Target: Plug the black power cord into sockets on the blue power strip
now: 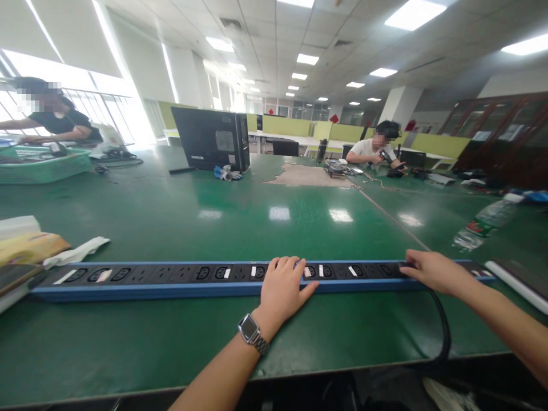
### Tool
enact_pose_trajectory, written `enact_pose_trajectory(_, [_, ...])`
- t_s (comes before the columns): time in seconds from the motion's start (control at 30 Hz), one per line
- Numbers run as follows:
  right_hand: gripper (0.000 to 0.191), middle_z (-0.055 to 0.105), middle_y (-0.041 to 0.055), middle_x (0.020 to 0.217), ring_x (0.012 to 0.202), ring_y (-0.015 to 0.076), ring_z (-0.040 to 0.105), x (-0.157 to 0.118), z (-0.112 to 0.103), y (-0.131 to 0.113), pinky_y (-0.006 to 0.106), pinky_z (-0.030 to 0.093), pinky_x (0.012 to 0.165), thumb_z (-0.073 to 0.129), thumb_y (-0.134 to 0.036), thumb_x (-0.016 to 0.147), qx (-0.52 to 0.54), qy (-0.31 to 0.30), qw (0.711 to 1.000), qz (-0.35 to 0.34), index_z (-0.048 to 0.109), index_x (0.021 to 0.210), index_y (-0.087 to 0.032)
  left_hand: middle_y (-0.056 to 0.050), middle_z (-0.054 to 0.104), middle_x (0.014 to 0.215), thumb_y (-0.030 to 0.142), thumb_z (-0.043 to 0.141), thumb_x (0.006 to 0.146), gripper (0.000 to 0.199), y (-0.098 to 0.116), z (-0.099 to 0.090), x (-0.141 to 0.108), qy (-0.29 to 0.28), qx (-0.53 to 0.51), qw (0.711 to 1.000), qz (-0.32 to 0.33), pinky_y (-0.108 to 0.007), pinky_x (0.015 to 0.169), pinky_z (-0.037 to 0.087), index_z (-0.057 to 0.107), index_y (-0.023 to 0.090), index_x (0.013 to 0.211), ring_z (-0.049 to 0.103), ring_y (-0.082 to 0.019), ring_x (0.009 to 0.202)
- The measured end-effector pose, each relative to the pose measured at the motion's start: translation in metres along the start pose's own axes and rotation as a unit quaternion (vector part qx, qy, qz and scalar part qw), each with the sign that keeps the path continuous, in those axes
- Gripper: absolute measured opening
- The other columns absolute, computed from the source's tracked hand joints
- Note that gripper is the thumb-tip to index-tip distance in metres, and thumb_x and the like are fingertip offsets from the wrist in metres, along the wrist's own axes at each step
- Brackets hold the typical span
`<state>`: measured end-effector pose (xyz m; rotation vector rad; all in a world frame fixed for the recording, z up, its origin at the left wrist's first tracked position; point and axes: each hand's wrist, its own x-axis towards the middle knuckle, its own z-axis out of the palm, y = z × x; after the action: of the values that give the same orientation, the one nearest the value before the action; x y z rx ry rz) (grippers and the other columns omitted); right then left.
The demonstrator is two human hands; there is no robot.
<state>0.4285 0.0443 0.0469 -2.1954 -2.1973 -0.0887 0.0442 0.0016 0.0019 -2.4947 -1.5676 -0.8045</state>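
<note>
A long blue-and-black power strip (162, 275) lies across the green table, with rows of sockets and several small white labels. My left hand (282, 291), wearing a wristwatch (249, 328), lies over the strip's middle. Its fingers curl toward the far edge and the thumb lies along the near side, gripping the strip. Near the strip's right end, my right hand (430, 271) pinches a black plug (406, 265) against the socket face. How deep the plug sits is hidden by the fingers. A black cable (445, 325) hangs from beneath this hand and curves down to the table's front edge.
A black computer case (209, 138) with gloves (228, 173) beside it stands farther back. A green basket (43, 168) is at far left, packets (34, 248) at near left. A water bottle (486, 222) lies at right. Two people sit across the table.
</note>
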Motion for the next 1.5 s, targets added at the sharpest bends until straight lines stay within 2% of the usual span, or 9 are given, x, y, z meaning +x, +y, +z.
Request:
enact_pose_trajectory(0.3, [0.018, 0.066, 0.0063, 0.072, 0.068, 0.0191, 0.058, 0.023, -0.021, -0.012, 0.028, 0.034, 0.060, 0.063, -0.035, 0.074, -0.032, -0.110, 0.993, -0.021, 0.060, 0.067, -0.019, -0.010, 0.063, 0.121, 0.050, 0.054, 0.090, 0.046, 0.000, 0.000, -0.001, -0.005, 0.003, 1.000, 0.002, -0.046, 0.102, 0.039, 0.059, 0.017, 0.123, 0.055, -0.027, 0.112])
enact_pose_trajectory(0.73, [0.022, 0.069, 0.0080, 0.076, 0.073, 0.0232, 0.062, 0.016, -0.011, -0.003, 0.032, 0.039, 0.063, 0.060, -0.041, 0.076, -0.010, -0.064, 0.998, 0.018, 0.065, 0.069, -0.020, -0.009, 0.064, 0.118, 0.053, 0.054, 0.089, 0.047, 0.000, 0.001, -0.001, -0.002, 0.002, 1.000, 0.002, -0.046, 0.099, 0.040, 0.059, 0.018, 0.122, 0.055, -0.028, 0.110])
enact_pose_trajectory(0.87, [0.024, 0.069, 0.0105, 0.075, 0.071, 0.0257, 0.062, 0.011, -0.042, -0.009, 0.035, 0.041, 0.062, 0.060, -0.041, 0.080, 0.006, -0.031, 0.998, 0.046, 0.064, 0.067, -0.022, -0.010, 0.064, 0.119, 0.054, 0.053, 0.089, 0.047, 0.000, 0.000, 0.000, -0.007, 0.003, 1.000, 0.000, -0.045, 0.099, 0.040, 0.059, 0.020, 0.122, 0.055, -0.028, 0.110])
enact_pose_trajectory(0.97, [0.029, 0.068, 0.0102, 0.072, 0.065, 0.0247, 0.061, 0.003, -0.086, -0.031, 0.036, 0.041, 0.059, 0.061, -0.050, 0.080, 0.044, 0.021, 0.996, 0.070, 0.067, 0.072, -0.023, -0.009, 0.063, 0.120, 0.054, 0.053, 0.090, 0.048, 0.001, 0.000, 0.001, -0.012, 0.004, 1.000, 0.000, -0.045, 0.099, 0.039, 0.059, 0.019, 0.121, 0.055, -0.028, 0.111])
enact_pose_trajectory(1.07, [0.034, 0.068, 0.0083, 0.072, 0.064, 0.0213, 0.061, -0.007, -0.109, -0.075, 0.033, 0.041, 0.058, 0.060, -0.054, 0.079, 0.057, -0.007, 0.998, -0.012, 0.068, 0.076, -0.022, -0.009, 0.064, 0.120, 0.053, 0.053, 0.090, 0.047, 0.001, -0.001, 0.001, -0.011, 0.007, 1.000, -0.002, -0.045, 0.099, 0.039, 0.058, 0.018, 0.121, 0.054, -0.028, 0.111])
enact_pose_trajectory(1.13, [0.031, 0.069, 0.0064, 0.074, 0.067, 0.0195, 0.062, -0.010, -0.102, -0.108, 0.030, 0.040, 0.059, 0.058, -0.050, 0.079, 0.061, -0.042, 0.996, -0.056, 0.068, 0.074, -0.021, -0.009, 0.064, 0.120, 0.053, 0.054, 0.090, 0.047, 0.001, -0.001, 0.001, -0.011, 0.008, 1.000, -0.002, -0.045, 0.098, 0.039, 0.058, 0.018, 0.121, 0.054, -0.028, 0.110])
enact_pose_trajectory(1.23, [0.028, 0.070, 0.0056, 0.076, 0.069, 0.0181, 0.062, -0.006, -0.076, -0.144, 0.028, 0.038, 0.058, 0.055, -0.043, 0.080, 0.041, -0.080, 0.993, -0.081, 0.067, 0.072, -0.019, -0.009, 0.063, 0.120, 0.053, 0.054, 0.089, 0.047, 0.000, -0.001, 0.000, -0.010, 0.007, 1.000, 0.004, -0.045, 0.098, 0.039, 0.058, 0.020, 0.121, 0.054, -0.028, 0.110])
enact_pose_trajectory(1.33, [0.026, 0.071, 0.0065, 0.078, 0.071, 0.0181, 0.062, 0.003, -0.054, -0.158, 0.027, 0.037, 0.059, 0.055, -0.039, 0.079, 0.028, -0.095, 0.992, -0.083, 0.068, 0.072, -0.018, -0.009, 0.063, 0.120, 0.054, 0.053, 0.090, 0.047, 0.000, 0.000, 0.000, -0.008, 0.006, 1.000, 0.005, -0.045, 0.098, 0.039, 0.058, 0.020, 0.122, 0.055, -0.028, 0.110])
enact_pose_trajectory(1.5, [0.025, 0.072, 0.0084, 0.080, 0.075, 0.0202, 0.064, 0.008, -0.044, -0.168, 0.027, 0.037, 0.059, 0.053, -0.037, 0.079, -0.006, -0.091, 0.992, -0.084, 0.068, 0.074, -0.018, -0.009, 0.064, 0.118, 0.055, 0.052, 0.090, 0.049, 0.001, -0.001, 0.001, -0.011, 0.006, 1.000, 0.002, -0.045, 0.098, 0.040, 0.058, 0.018, 0.122, 0.054, -0.028, 0.109])
